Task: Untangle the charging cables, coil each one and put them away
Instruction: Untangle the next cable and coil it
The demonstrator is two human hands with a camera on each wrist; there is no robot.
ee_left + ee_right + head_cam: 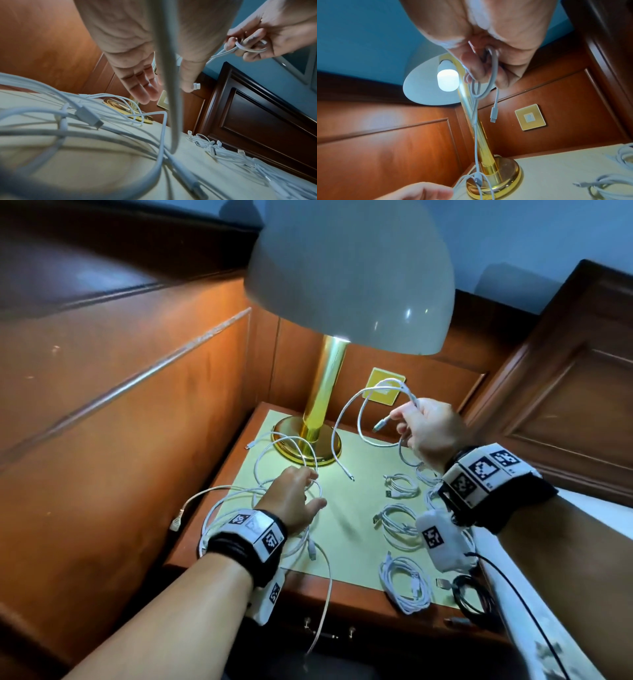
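Charging cables: a white cable [346, 419] is held raised above the desk [346, 529], near the 1 o'clock corner.
Right hand [430, 433]: fingers clamped on loops of that cable, a plug [493, 115] left hanging below.
Left hand [291, 499]: lowered over the tangled cables [239, 498] at 9 o'clock, fingers straight and apart.
Coiled cables [400, 520]: laid at 3 to 5 o'clock.
Lamp [320, 402]: stood at 12 o'clock.

Lamp shade [349, 268]: top cut off by upper edge. Black cable [474, 597]: partly behind right wrist band. Loose white cables [51, 135]: near strands blurred. Left hand [291, 498]: fingers' contact with cable unclear.
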